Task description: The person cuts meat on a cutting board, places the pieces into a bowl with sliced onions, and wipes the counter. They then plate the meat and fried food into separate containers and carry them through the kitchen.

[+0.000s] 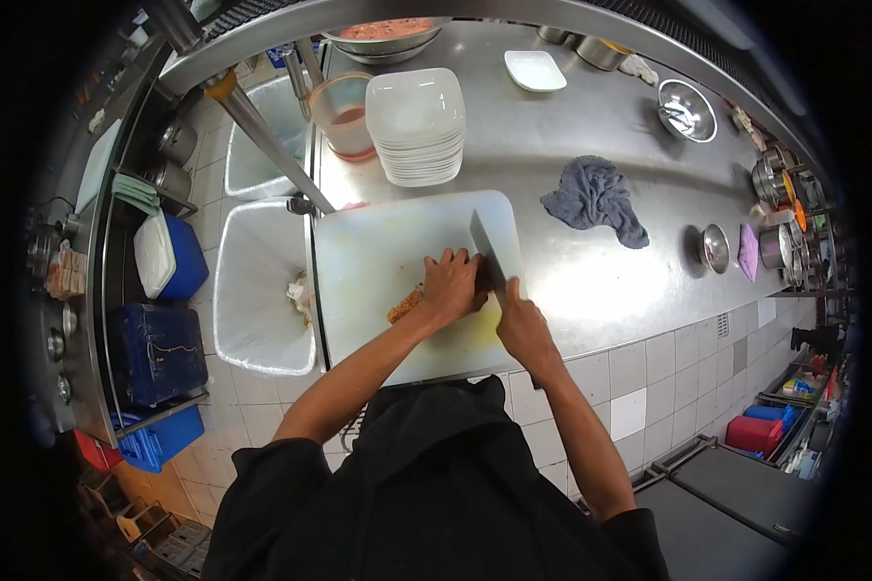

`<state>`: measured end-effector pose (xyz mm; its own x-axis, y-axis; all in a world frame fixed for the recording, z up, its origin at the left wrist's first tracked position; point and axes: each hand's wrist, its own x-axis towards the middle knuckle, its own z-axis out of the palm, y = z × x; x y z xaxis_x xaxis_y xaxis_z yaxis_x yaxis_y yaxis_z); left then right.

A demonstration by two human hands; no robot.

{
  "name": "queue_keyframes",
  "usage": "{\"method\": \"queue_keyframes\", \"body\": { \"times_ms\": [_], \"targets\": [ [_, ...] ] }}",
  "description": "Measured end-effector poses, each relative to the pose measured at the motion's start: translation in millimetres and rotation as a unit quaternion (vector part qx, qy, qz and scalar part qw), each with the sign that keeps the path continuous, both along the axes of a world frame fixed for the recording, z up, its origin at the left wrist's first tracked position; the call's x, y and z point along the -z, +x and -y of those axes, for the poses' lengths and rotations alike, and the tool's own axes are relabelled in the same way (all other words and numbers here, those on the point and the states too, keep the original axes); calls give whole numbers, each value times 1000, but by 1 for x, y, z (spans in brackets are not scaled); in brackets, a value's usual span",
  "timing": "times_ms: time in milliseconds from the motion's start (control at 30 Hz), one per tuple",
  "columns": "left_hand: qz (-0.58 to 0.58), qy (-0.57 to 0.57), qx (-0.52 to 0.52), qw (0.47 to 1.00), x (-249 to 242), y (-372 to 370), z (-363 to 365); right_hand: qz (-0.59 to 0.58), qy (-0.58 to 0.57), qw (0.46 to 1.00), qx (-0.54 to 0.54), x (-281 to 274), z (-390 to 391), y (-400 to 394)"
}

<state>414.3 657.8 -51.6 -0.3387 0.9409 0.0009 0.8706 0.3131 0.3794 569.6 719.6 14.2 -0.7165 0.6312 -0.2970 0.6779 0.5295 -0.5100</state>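
Note:
My right hand (pixel 525 329) is wrapped round the handle of a cleaver (pixel 486 247), its broad blade upright over the right part of a white cutting board (pixel 358 252). Close to the blade's left side, my left hand (pixel 452 288) bends its fingers over a piece of browned, crusty food (pixel 405 307) on the board. Most of that food lies hidden under the hand; its left end shows beside the wrist. A faint yellow stain marks the board below the cleaver.
Behind the board stand a stack of white square dishes (pixel 417 126) and a clear tub (pixel 342 111). A dark cloth (pixel 599 201) lies to the right, near metal bowls (pixel 714 249). A lined bin (pixel 262 290) adjoins the steel counter's left edge. A shelf rail (pixel 543 14) crosses above.

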Motion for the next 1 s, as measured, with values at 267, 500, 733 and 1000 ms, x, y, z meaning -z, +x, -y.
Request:
{"method": "queue_keyframes", "body": {
  "times_ms": [267, 500, 733, 1000],
  "targets": [
    [-1, -11, 3, 1000, 8, 8, 4, -84, 43, 995, -6, 53, 8, 19],
    [-33, 19, -44, 998, -37, -3, 17, -95, -33, 994, 51, -10, -16, 31],
    [442, -61, -102, 889, -44, -11, 35, -73, -25, 995, 67, 2, -8, 86],
    [457, -56, -165, 872, -24, 24, 20, -86, -72, 988, 105, 19, 2, 98]
  ]
}}
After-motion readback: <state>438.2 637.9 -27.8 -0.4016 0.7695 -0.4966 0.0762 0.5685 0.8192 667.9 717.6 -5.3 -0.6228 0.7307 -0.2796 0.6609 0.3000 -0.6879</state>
